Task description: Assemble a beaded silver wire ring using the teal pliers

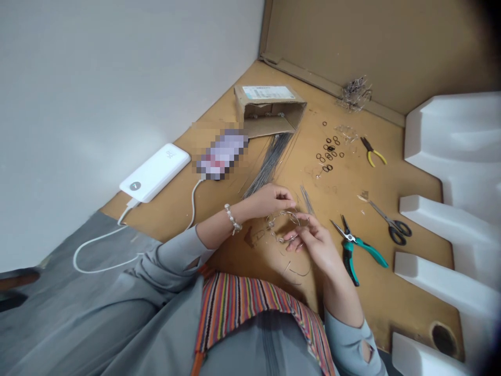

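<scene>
A thin silvery wire ring with small loops and clear bead-like bits along it is held above the table in front of me. My right hand grips its right side between thumb and fingers. At the upper edge of the ring, my left hand is closed in a pinch, apparently on a fine wire of it; the exact contact is too small to see. Cut wire pieces lie below the ring. Several short straight wires rest just beyond my hands.
Green-handled long-nose pliers, scissors and yellow-handled pliers lie to the right. Dark rings and a wire tangle are farther back. A cardboard box, long wires, phone and power bank stand left of these.
</scene>
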Available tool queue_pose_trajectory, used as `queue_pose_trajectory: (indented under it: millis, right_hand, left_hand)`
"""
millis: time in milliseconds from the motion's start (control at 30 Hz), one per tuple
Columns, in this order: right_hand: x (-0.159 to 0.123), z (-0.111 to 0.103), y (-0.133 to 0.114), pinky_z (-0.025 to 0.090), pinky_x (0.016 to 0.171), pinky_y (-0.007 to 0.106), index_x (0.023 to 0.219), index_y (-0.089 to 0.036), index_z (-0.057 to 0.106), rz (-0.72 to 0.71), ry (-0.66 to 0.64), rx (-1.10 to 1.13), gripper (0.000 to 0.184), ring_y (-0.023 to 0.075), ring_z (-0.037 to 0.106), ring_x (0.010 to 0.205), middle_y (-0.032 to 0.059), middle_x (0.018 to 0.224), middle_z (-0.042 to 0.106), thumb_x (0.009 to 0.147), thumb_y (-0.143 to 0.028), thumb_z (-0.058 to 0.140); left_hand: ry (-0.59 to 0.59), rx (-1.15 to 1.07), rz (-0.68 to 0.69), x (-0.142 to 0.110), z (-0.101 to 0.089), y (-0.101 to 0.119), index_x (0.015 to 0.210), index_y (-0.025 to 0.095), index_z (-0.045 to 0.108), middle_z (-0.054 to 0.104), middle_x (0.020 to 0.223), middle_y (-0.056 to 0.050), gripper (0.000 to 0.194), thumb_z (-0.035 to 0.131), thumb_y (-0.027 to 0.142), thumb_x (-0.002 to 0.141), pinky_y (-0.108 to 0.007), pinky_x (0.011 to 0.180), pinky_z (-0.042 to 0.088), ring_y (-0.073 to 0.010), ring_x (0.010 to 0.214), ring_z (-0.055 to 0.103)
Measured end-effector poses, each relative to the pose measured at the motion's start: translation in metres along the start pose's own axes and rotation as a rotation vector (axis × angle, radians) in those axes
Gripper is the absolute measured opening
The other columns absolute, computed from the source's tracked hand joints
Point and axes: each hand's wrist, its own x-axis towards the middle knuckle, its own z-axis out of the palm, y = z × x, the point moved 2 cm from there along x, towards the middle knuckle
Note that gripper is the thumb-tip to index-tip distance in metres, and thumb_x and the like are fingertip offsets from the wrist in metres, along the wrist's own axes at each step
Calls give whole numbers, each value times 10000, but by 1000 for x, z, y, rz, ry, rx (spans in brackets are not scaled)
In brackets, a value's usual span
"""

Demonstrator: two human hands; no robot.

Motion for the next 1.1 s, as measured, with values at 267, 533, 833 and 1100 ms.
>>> queue_pose_trajectory:
  millis: [267,533,833,1100]
  right_hand:
    - [1,6,-1,434,434,241,1038,-211,496,-19,79,-76,425,139,606,437,-29,584,661,764,-515,613]
    - [2,4,-1,415,431,231,947,-205,529,-66,99,-130,328,132,606,438,-15,566,650,865,-516,465]
    - [3,-1,-2,403,408,212,945,-199,517,-7,81,-39,315,129,622,472,-9,633,672,813,-484,518]
    - [3,-2,1,412,414,217,952,-198,512,-7,66,-53,323,137,637,493,0,650,678,827,-495,504]
  left_hand:
    - [-34,-63,-75,-3,4,-1,720,131,620,528,577,40,186,573,297,789,-195,484,348,-52,467,435]
    - [-33,-39,-59,-4,5,1,713,125,623,554,585,28,196,582,303,782,-191,485,355,-57,477,462]
    - [-24,5,-39,-3,4,-2,727,122,626,555,561,31,222,569,329,783,-185,491,344,-62,488,467]
    - [-24,-3,-18,-1,3,-5,717,121,624,537,571,36,234,573,338,787,-189,495,342,-57,494,452]
